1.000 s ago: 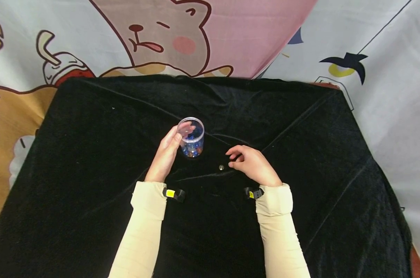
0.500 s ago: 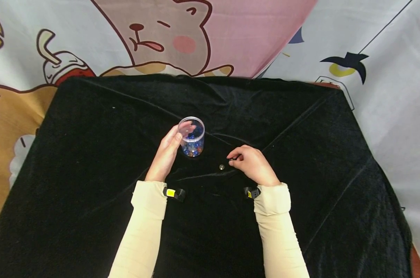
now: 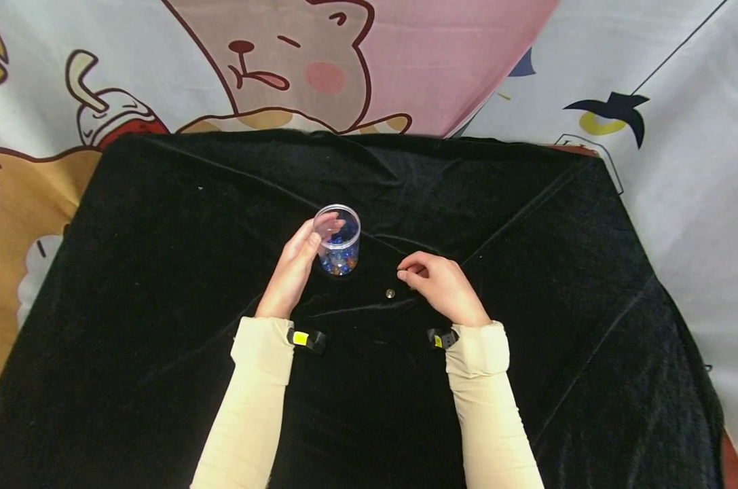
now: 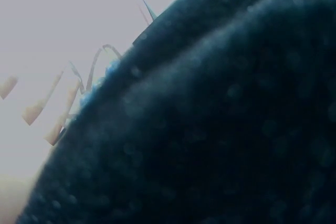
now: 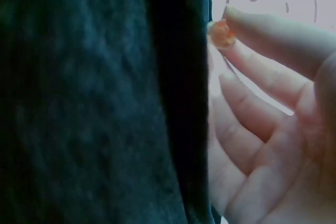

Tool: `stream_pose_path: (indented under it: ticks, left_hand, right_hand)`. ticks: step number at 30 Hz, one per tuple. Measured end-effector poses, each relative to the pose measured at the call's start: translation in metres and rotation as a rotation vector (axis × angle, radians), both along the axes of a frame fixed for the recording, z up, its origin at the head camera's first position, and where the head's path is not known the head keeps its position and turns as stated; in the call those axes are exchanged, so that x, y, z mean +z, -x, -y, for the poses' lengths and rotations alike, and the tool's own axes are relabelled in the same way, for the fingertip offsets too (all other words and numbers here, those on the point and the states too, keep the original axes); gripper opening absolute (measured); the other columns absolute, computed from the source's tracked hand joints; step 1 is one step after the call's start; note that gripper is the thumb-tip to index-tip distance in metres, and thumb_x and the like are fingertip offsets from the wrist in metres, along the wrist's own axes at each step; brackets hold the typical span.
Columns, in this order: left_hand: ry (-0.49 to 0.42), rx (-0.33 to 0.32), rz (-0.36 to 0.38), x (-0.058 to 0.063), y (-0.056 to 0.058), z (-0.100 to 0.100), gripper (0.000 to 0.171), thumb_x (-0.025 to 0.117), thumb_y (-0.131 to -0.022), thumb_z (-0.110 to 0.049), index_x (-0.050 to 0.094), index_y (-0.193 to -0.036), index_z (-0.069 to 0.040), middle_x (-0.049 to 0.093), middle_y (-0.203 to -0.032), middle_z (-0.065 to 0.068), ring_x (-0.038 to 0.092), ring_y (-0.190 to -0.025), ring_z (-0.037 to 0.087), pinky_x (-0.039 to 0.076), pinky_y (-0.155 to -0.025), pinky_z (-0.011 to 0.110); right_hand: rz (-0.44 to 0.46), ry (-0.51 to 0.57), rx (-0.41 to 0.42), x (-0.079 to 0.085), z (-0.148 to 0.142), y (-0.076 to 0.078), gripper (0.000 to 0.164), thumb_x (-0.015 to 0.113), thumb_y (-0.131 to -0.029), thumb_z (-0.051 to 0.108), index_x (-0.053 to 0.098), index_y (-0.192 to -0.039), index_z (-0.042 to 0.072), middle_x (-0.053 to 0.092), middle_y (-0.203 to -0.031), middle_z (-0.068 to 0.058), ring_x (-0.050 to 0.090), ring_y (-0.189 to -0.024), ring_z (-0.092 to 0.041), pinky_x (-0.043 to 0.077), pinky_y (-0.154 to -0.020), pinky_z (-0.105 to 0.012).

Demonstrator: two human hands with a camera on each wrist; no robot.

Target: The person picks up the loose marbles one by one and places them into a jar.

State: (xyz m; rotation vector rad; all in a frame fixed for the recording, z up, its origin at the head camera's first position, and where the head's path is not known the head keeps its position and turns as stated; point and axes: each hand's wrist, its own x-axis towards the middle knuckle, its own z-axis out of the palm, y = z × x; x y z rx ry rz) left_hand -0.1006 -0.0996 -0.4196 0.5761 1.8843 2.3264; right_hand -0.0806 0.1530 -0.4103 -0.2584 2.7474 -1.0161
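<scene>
Around the left side of a clear plastic jar (image 3: 343, 245) my left hand (image 3: 290, 275) is wrapped, thumb at the front and fingers visible through the wall. Blue and orange marbles (image 3: 339, 261) fill the jar's lower part; it stands open-topped. To its right, my right hand (image 3: 445, 285) pinches an orange marble (image 5: 221, 34) between thumb and index finger, its other fingers loosely bent. A small shiny marble (image 3: 390, 293) lies on the cloth just left of that hand. In the left wrist view the jar shows only as a pale, washed-out outline.
Black velvet cloth (image 3: 161, 272) with shallow creases covers the table. Behind it hangs a printed curtain (image 3: 454, 61) with cartoon figures. Both wrists carry black straps with yellow tags.
The right hand has closed its thumb and index finger on a marble and lifted slightly. My left hand and the jar hold nearly still.
</scene>
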Motion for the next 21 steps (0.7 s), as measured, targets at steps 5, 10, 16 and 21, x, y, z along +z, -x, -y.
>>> stream_pose_path:
  ticks: [5, 10, 16, 21]
  left_hand:
    - [0.002, 0.0, -0.001, 0.0, 0.0, 0.0, 0.038, 0.029, -0.097, -0.017, 0.039, -0.131, -0.001, 0.043, -0.129, 0.022, 0.033, -0.122, 0.036, 0.024, -0.098, 0.046]
    - [0.002, -0.001, -0.002, 0.0, 0.0, 0.001, 0.038, 0.027, -0.097, -0.013, 0.039, -0.131, -0.001, 0.043, -0.128, 0.023, 0.034, -0.121, 0.036, 0.024, -0.098, 0.046]
    - [-0.01, -0.002, -0.014, -0.001, 0.001, -0.001, 0.039, 0.028, -0.097, -0.016, 0.038, -0.13, 0.001, 0.042, -0.128, 0.026, 0.034, -0.121, 0.037, 0.024, -0.098, 0.046]
    - [-0.016, 0.001, -0.018, -0.001, 0.001, -0.002, 0.04, 0.029, -0.097, -0.019, 0.038, -0.13, 0.002, 0.041, -0.128, 0.027, 0.035, -0.121, 0.036, 0.025, -0.098, 0.045]
  right_hand:
    - [-0.082, 0.068, -0.025, 0.0, 0.006, 0.0, 0.016, 0.062, -0.084, 0.027, 0.062, -0.097, 0.018, 0.06, -0.082, 0.009, 0.055, -0.071, -0.008, 0.045, -0.066, -0.028]
    - [-0.147, 0.166, -0.066, 0.002, 0.014, -0.001, 0.019, 0.065, -0.082, 0.028, 0.063, -0.098, 0.018, 0.059, -0.083, 0.011, 0.055, -0.073, -0.005, 0.046, -0.068, -0.027]
    - [-0.221, 0.256, -0.084, 0.004, 0.022, -0.001, 0.021, 0.064, -0.081, 0.035, 0.063, -0.097, 0.021, 0.059, -0.084, 0.012, 0.055, -0.075, -0.004, 0.047, -0.068, -0.026]
    - [-0.252, 0.307, -0.104, 0.008, 0.028, 0.0, 0.022, 0.063, -0.081, 0.039, 0.063, -0.097, 0.024, 0.059, -0.083, 0.013, 0.055, -0.076, -0.004, 0.047, -0.069, -0.026]
